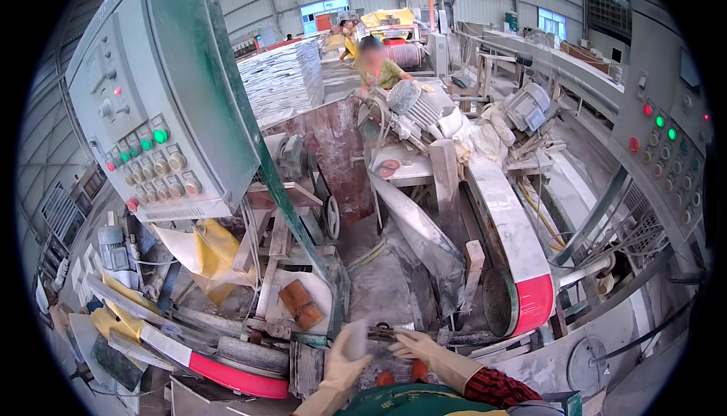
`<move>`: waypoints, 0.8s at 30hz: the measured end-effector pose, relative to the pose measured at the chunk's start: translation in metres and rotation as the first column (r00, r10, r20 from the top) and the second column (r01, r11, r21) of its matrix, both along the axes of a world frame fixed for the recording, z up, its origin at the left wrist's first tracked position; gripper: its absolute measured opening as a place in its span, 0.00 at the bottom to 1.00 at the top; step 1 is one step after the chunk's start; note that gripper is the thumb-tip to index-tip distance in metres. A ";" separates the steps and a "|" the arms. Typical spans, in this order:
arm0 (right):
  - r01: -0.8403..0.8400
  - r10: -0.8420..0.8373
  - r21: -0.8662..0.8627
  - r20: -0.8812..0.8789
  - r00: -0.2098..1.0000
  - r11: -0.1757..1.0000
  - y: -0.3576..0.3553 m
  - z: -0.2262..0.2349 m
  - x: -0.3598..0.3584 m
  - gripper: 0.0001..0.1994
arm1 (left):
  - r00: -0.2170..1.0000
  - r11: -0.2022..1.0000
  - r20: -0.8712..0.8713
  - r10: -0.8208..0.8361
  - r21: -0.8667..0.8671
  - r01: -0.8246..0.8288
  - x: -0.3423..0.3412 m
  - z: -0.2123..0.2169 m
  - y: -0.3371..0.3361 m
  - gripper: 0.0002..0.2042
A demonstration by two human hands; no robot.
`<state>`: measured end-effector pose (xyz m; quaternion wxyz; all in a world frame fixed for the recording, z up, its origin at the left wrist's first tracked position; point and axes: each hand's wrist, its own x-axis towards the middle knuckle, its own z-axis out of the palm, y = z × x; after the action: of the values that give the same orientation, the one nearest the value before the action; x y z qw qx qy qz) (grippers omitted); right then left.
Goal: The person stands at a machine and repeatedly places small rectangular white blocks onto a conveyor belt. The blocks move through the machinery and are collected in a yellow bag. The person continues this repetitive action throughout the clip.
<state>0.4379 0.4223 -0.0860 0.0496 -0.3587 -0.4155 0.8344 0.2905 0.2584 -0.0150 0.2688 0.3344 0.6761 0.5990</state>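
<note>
Slab [357, 339] in gloved left hand [341, 368]

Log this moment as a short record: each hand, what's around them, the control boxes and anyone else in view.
Left hand: the left hand, gloved, holds a pale slab, blurred
Right hand: the right hand, gloved, outstretched; nothing visibly held
Left of the hands: brown block; red-and-white guard
Right of the hands: red-ended belt cover
Control boxes: grey-green cabinet at left; grey control panel at right
Other people: a co-worker behind a motor; another person farther back
</note>
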 end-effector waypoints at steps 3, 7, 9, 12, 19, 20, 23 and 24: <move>0.096 -0.088 0.105 -0.085 0.993 0.990 -0.013 0.070 -0.014 0.23 | 0.887 0.978 -0.417 -0.198 -0.022 0.208 0.020 0.024 0.054 0.37; 0.428 -0.351 0.244 -0.302 0.886 0.870 0.007 0.118 0.014 0.26 | 0.741 0.873 -0.531 -0.412 0.002 0.487 0.028 0.070 0.077 0.35; 0.592 -0.471 0.312 -0.386 0.794 0.743 0.035 0.099 0.038 0.27 | 0.655 0.842 -0.588 -0.474 -0.085 0.533 0.013 0.074 0.070 0.33; 0.805 -0.732 0.407 -0.365 0.576 0.431 0.076 0.079 0.090 0.30 | 0.661 0.950 -0.683 -0.311 -0.245 0.194 -0.043 0.057 0.038 0.31; 0.940 -0.923 0.338 -0.348 0.162 0.038 0.171 0.000 0.211 0.40 | 0.542 0.565 -0.838 0.063 -0.418 -0.712 -0.227 0.011 -0.150 0.30; 0.962 -0.938 0.271 -0.325 0.121 0.030 0.178 -0.002 0.212 0.39 | 0.496 0.413 -0.864 0.084 -0.423 -0.807 -0.233 0.009 -0.175 0.31; 0.903 -0.985 0.424 -0.114 0.131 0.071 0.181 0.019 0.203 0.39 | 0.671 -0.003 -0.735 0.098 -0.674 -0.738 -0.215 0.001 -0.201 0.31; 0.912 -0.986 0.407 -0.130 0.105 0.044 0.185 0.015 0.203 0.38 | 0.637 -0.064 -0.771 -0.001 -0.636 -0.769 -0.207 -0.014 -0.204 0.31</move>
<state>0.6406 0.6076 -0.0715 0.6208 -0.5999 -0.2301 0.4492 0.0836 0.0545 -0.0293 0.0038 -0.0057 0.9960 -0.0896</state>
